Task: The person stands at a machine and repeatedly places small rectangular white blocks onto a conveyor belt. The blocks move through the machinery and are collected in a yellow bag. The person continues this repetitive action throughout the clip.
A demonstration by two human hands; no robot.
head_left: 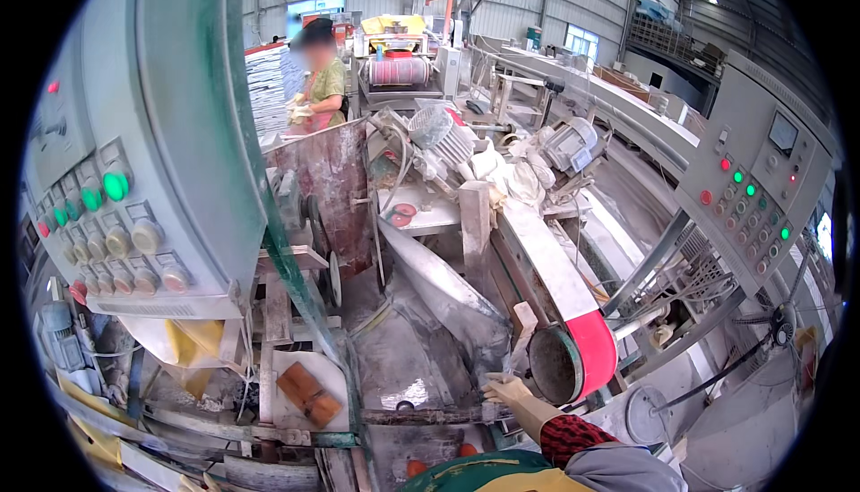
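Note:
My right hand [507, 389], pale and seemingly gloved, reaches in from the lower right below a red-and-black checked sleeve [573, 436]. Its fingers point left, stretched out and slightly apart, with nothing visible in them. It is beside the round end of a belt machine, whose red belt [591, 353] curves around a drum [553, 365]. Just below the fingers runs a dusty crossbar [421, 416]; whether they touch it I cannot tell. A long whitish trough-like guard [443, 282] slopes down toward the hand. My left hand does not show.
A control cabinet [193, 134] with lit green buttons stands close on the left, another control panel [757, 174] on the right. Dusty motors [569, 145] sit ahead. A brown block [308, 394] lies at lower left. Another person [322, 80] stands at the far left.

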